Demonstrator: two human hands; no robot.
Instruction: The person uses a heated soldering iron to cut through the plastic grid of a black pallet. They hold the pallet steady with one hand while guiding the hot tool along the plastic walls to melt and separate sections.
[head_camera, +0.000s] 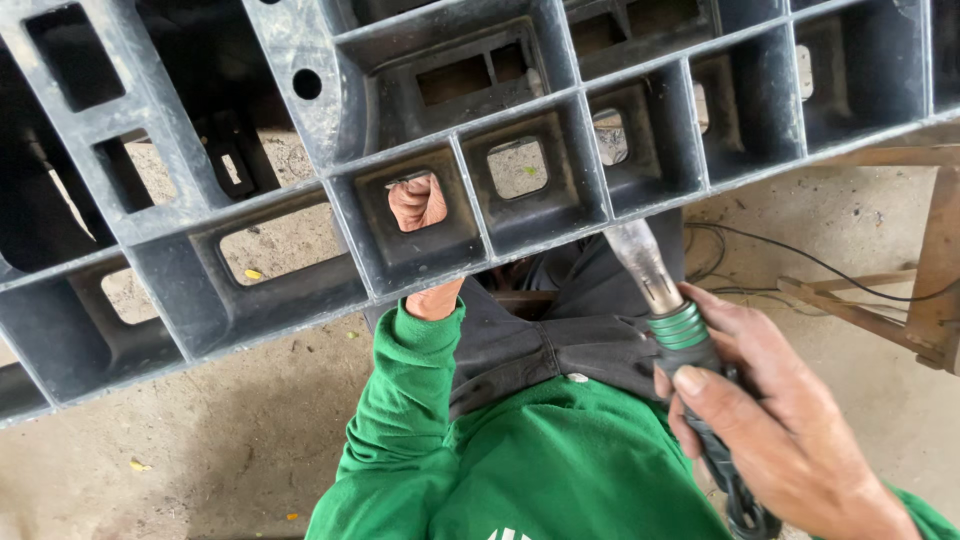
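**Grey pallet and hot-air tool, as you hold them**

Your pallet (300, 60): dark grey moulded plastic, a grid of open cells with ribbed walls and rectangular cut-outs, tilted across the top of view, its lower edge running down to the left. Your left hand (418, 202) shows through one cell, closed on a thin dark strip at the cell's upper edge. Your hot-air tool (668, 310): discoloured metal nozzle, green ribbed collar, black grip. Your right hand (775, 425) wraps the grip; nozzle tip sits just under the pallet's lower edge.
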